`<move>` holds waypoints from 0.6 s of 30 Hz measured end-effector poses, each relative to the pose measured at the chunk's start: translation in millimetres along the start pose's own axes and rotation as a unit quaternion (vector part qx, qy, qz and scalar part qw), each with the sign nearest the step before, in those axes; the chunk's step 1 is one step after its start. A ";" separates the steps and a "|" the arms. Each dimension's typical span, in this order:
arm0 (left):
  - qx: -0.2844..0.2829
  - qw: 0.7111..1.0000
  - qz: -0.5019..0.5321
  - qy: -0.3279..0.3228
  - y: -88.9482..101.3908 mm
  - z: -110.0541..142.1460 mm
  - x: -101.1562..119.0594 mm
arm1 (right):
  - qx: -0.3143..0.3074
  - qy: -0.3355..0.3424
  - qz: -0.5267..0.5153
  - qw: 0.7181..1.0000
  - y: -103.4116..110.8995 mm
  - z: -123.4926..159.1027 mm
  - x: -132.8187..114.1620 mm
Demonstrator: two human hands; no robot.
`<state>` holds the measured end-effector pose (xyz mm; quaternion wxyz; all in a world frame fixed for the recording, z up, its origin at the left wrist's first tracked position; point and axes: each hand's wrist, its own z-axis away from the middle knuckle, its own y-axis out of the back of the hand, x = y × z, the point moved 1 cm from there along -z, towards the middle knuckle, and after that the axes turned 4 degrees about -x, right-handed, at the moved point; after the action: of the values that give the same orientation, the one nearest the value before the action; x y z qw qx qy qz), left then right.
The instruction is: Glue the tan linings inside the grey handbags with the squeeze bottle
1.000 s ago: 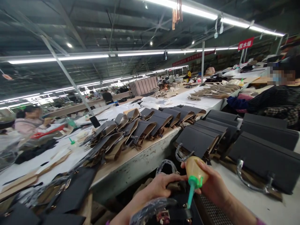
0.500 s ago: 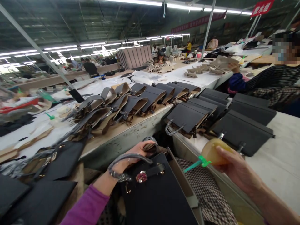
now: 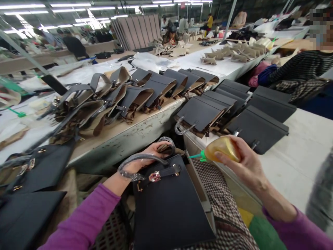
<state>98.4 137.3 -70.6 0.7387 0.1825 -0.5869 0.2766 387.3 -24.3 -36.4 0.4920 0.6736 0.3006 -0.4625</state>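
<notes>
A black handbag lies across my lap, its plastic-wrapped handle looped over my left wrist. My left hand is closed on the brown lining at the bag's upper edge. In my right hand is a squeeze bottle of amber liquid, tilted sideways. Its green nozzle points left, with the tip close to the bag's open upper corner; I cannot tell if it touches. A strap with a shiny buckle sits on the bag's front.
Several black bags lie on the right table. More unfinished bags line the table edge ahead. At the left are other black bags. A co-worker in a striped sleeve sits at the far right.
My right hand has brought the bottle left and up, so its nozzle is now near the bag's upper corner. My left hand keeps its hold. The camera view has tipped downward.
</notes>
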 end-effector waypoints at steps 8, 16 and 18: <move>-0.004 1.000 -0.003 0.014 -2.8 -3.6 2.3 | 0.009 0.075 0.073 0.994 -6.0 -12.1 -5.0; -0.008 1.000 0.010 0.009 -5.4 -6.2 -1.6 | 0.000 0.103 0.103 0.989 -3.4 -14.3 -3.3; -0.011 1.000 0.017 0.008 -5.6 -6.0 -3.9 | -0.011 0.102 0.107 0.989 -0.7 -14.4 -3.7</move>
<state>105.9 135.8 -75.6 0.7405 0.1625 -0.5872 0.2837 390.0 -10.4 -31.9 0.5129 0.7398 0.2807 -0.3330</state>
